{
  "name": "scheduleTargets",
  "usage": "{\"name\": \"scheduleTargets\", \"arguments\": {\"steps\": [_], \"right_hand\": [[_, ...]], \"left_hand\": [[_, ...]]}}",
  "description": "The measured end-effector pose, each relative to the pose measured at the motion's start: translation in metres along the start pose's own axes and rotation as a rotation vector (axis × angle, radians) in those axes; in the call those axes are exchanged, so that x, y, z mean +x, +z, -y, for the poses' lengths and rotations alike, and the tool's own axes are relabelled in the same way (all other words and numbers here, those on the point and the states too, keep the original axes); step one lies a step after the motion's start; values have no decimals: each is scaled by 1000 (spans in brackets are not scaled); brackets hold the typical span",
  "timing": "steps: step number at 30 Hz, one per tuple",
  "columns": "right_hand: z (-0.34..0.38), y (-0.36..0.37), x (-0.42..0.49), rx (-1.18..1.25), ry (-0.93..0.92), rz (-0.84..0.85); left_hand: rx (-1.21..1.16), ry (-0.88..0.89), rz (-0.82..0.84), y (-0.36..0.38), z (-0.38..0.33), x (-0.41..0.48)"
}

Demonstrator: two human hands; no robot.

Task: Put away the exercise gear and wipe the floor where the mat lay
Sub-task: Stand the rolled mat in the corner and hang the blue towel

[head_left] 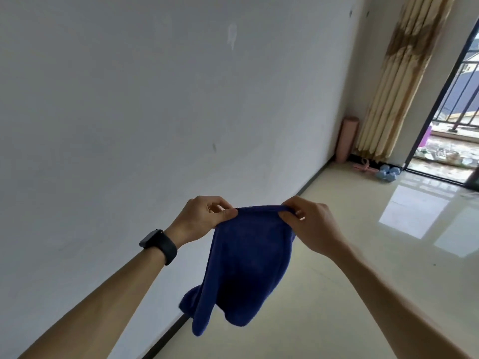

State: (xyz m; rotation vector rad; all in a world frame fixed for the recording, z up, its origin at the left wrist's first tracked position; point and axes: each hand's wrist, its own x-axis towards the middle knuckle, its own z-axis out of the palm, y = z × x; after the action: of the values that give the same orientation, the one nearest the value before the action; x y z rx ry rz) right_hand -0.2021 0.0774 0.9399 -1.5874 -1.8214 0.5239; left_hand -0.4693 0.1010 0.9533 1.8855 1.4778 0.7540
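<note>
Bare white wall [129, 99] on my left; glossy cream floor [363, 268] reflecting daylight. Beige curtain [404, 86] beside the balcony door [440, 104].

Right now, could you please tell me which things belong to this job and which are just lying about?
Job: blue cloth pinched by left hand and right hand, rolled pink mat, pink band, blue dumbbells, floor.
Lying about: curtain, balcony clutter, wristwatch.
</note>
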Motion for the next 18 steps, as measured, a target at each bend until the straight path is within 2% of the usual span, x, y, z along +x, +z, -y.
{"name": "scheduleTargets", "arguments": {"steps": [4,7,14,18], "right_hand": [[-17,-7,-1,142,20,76],[-34,-22,4,178,17,30],[-109,-98,17,-181,-7,-138],[-155,-138,26,-288,20,-228]], "left_hand": [[88,146,-11,30,-54,24],[118,210,-7,57,-86,47],[118,242,68,131,-120,97],[211,265,149,175,-142,135]]}}
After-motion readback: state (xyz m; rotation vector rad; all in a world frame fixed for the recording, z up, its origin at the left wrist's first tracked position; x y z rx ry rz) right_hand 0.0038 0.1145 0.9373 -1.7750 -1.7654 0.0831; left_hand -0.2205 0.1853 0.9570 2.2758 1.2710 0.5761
